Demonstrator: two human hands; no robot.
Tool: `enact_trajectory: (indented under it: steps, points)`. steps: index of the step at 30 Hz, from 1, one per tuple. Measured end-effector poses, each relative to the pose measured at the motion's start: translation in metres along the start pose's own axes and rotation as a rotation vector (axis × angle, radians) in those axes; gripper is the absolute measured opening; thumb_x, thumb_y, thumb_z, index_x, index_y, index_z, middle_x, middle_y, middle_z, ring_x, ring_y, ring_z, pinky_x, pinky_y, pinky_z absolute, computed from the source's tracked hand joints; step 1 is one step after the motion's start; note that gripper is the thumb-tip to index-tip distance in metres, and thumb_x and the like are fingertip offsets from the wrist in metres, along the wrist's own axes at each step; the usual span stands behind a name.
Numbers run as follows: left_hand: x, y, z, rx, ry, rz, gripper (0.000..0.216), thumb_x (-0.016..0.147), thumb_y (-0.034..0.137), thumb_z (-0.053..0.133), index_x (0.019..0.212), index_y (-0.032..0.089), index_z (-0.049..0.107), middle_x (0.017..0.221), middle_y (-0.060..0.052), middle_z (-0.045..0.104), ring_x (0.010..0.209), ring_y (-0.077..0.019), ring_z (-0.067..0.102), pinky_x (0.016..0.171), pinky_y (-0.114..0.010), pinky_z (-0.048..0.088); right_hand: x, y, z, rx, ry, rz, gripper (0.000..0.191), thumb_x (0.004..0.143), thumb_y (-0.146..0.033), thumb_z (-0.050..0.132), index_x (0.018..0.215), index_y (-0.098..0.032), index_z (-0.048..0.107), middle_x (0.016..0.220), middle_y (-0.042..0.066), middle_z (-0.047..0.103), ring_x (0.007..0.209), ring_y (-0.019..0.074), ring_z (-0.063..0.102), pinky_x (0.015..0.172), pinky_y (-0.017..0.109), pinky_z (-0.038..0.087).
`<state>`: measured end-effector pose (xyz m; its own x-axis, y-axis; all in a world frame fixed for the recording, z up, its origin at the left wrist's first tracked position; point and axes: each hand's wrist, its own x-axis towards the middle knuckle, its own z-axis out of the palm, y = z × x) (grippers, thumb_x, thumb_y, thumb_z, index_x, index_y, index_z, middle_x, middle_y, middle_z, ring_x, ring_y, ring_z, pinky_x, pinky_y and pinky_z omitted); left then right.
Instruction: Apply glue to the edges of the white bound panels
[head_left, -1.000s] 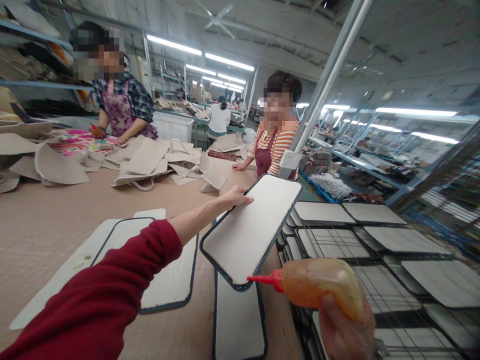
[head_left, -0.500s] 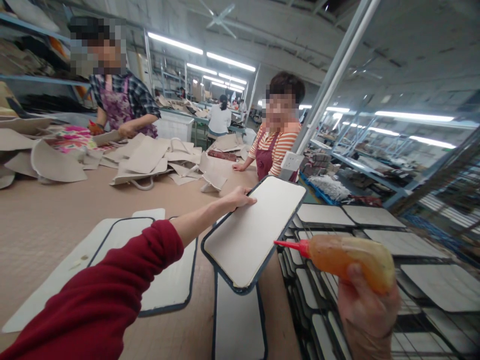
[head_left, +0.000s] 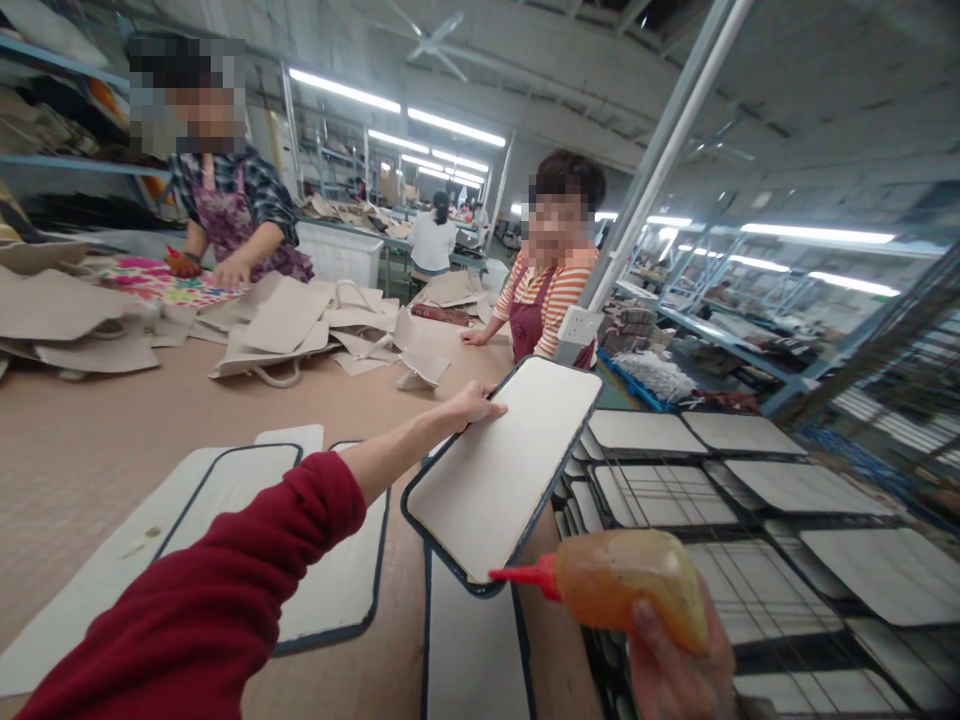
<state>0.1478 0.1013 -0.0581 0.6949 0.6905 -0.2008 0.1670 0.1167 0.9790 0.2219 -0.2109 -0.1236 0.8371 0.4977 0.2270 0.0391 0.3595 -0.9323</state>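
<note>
My left hand (head_left: pixel 478 403) grips the upper left edge of a white rounded panel (head_left: pixel 504 470) with a dark blue border, thumb on its face. The panel is tilted above the table. In my right hand (head_left: pixel 679 650) is a squeeze bottle (head_left: pixel 634 585) of amber liquid, probably glue, with a red nozzle. The nozzle tip is at the panel's lower corner, on or very near the border. Beneath the held panel lies another bordered panel (head_left: pixel 476 650). More white panels (head_left: pixel 330 560) lie on the table under my left forearm.
Wire racks on the right hold several bordered panels (head_left: pixel 667 495). Beige bag pieces (head_left: pixel 289 315) are heaped across the far side of the brown table (head_left: pixel 360 400). Two co-workers stand beyond it, one in a striped top (head_left: pixel 566 280), one in a plaid shirt (head_left: pixel 262 190). A slanted metal post (head_left: pixel 652 150) rises behind.
My right hand has moved the bottle down and left, the nozzle passing from the panel's right edge to its lower corner. The plaid-shirted co-worker's hands have shifted. The held panel stays nearly in place.
</note>
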Motion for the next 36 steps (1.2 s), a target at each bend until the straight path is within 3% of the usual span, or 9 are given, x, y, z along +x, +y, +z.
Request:
enact_trajectory:
  steps: [5,8,10,13,17,20,24,28,36]
  points:
    - [-0.015,-0.005,-0.003,0.076,-0.021,0.146,0.046,0.062,0.023,0.071,0.108,0.013,0.070,0.068,0.001,0.071,0.059,-0.0164,0.062,0.056,-0.024,0.050,0.000,0.010,-0.014,0.117,0.071,0.072,0.034,0.075,-0.039,0.075,0.106,-0.026,0.069,0.088,0.003,0.074,0.080,0.0266,0.072,0.067,0.038,0.062]
    - [-0.030,-0.014,-0.013,0.187,-0.122,0.310,0.052,0.064,0.032,0.072,0.113,0.015,0.070,0.085,-0.001,0.074,0.080,-0.0211,0.066,0.072,-0.028,0.052,0.022,-0.021,-0.017,0.189,0.161,-0.025,0.021,0.080,-0.043,0.070,0.095,-0.028,0.072,0.088,0.002,0.075,0.084,0.0250,0.072,0.067,0.037,0.062]
    - [-0.040,-0.019,-0.020,0.266,-0.183,0.396,0.054,0.069,0.038,0.070,0.118,0.017,0.069,0.099,-0.002,0.074,0.095,-0.0238,0.064,0.084,-0.030,0.050,0.039,-0.050,-0.018,0.264,0.332,-0.090,0.022,0.079,-0.041,0.071,0.097,-0.030,0.071,0.092,-0.002,0.075,0.087,0.0181,0.071,0.070,0.028,0.060]
    - [-0.052,-0.024,-0.026,0.365,-0.249,0.402,0.057,0.071,0.044,0.071,0.122,0.020,0.068,0.110,-0.003,0.072,0.107,-0.0276,0.060,0.090,-0.032,0.048,0.057,-0.085,-0.025,0.300,0.452,-0.143,0.030,0.071,-0.039,0.077,0.098,-0.027,0.071,0.101,-0.002,0.073,0.096,0.0170,0.067,0.074,0.026,0.059]
    - [-0.063,-0.021,-0.029,0.425,-0.319,0.354,0.062,0.070,0.047,0.074,0.127,0.023,0.066,0.118,-0.003,0.070,0.114,-0.0316,0.057,0.094,-0.035,0.048,0.066,-0.107,-0.042,0.204,0.367,-0.250,0.050,0.056,-0.041,0.085,0.102,-0.027,0.071,0.110,0.002,0.070,0.101,0.0233,0.065,0.079,0.035,0.058]
    - [-0.067,-0.016,-0.030,0.461,-0.371,0.345,0.064,0.073,0.046,0.073,0.132,0.025,0.062,0.121,-0.002,0.068,0.115,-0.0314,0.057,0.098,-0.037,0.045,0.066,-0.116,-0.053,0.142,0.306,-0.283,0.057,0.048,-0.038,0.089,0.101,-0.026,0.072,0.099,0.003,0.071,0.091,0.0226,0.067,0.076,0.034,0.058]
    - [-0.070,-0.013,-0.031,0.505,-0.430,0.355,0.065,0.074,0.044,0.073,0.134,0.025,0.060,0.118,-0.002,0.069,0.112,-0.0304,0.058,0.097,-0.035,0.045,0.068,-0.126,-0.062,0.058,0.224,-0.326,0.049,0.047,-0.039,0.089,0.092,-0.026,0.073,0.081,0.004,0.071,0.074,0.0222,0.067,0.072,0.037,0.058]
    - [-0.075,-0.009,-0.031,0.547,-0.469,0.344,0.065,0.073,0.044,0.074,0.134,0.027,0.060,0.112,0.001,0.071,0.105,-0.0270,0.060,0.090,-0.029,0.048,0.072,-0.131,-0.065,-0.004,0.173,-0.281,0.056,0.043,-0.044,0.089,0.094,-0.026,0.073,0.077,0.005,0.070,0.069,0.0246,0.066,0.071,0.042,0.057]
    - [-0.092,0.005,-0.026,0.513,-0.607,0.303,0.061,0.077,0.040,0.072,0.135,0.029,0.059,0.119,0.001,0.070,0.105,-0.0266,0.063,0.089,-0.028,0.049,0.073,-0.135,-0.063,-0.055,-0.005,-0.190,0.066,0.047,-0.045,0.087,0.107,-0.025,0.068,0.094,0.007,0.070,0.080,0.0256,0.066,0.083,0.045,0.053]
